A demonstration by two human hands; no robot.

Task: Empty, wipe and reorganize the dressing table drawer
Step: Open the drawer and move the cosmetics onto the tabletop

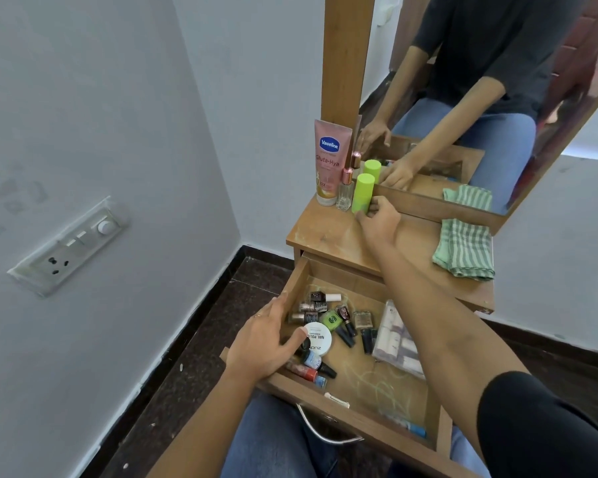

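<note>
**Drawer open and full, one hand at the green can**

Lowest in the frame, the drawer (342, 401) stands pulled out over the person's denim-covered knees, its metal handle (320, 434) at the front edge. The left hand (265, 343) rests over the drawer's left wall, fingers loosely curled and reaching in; the fingertips touch a white round tin (318, 338), though I cannot tell whether they actually grip it. Around the tin lies a jumble of nail polish bottles (320, 310), one bright green, some dark. A clear pouch (396, 339) with pale contents lies at the right of the drawer.

Higher up, the right arm stretches across to the bench (328, 236). The right hand (378, 219) is curled around the base of an upright green can (362, 193), fingers closed against it. Just left of the can stand a small glass perfume bottle (345, 191) and a pink Vaseline tube (330, 163), in a row against the mirror frame. At the right of the bench lies a folded green striped cloth (465, 248). The mirror (480, 98) behind reflects the seated person.
</note>
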